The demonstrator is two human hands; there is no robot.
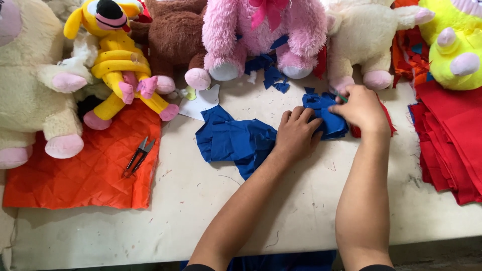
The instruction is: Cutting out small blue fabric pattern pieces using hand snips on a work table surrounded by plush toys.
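A crumpled piece of blue fabric (232,139) lies on the pale worktable (201,211), stretching from the middle toward the right. My left hand (296,133) rests flat on it, fingers pressing the cloth down. My right hand (362,108) is closed around a small green tool whose tip (342,96) pokes out by the thumb, touching the bunched right end of the blue fabric (326,113). A bit of red cloth (355,131) shows under that hand.
Plush toys line the table's far edge: cream (30,85), yellow (118,55), brown (173,35), pink (261,30), white (361,40), bright yellow (452,45). Thread snips (139,155) lie on orange quilted fabric (85,170). Red fabric is stacked (452,140) at right. Blue scraps (268,70) lie near the pink toy.
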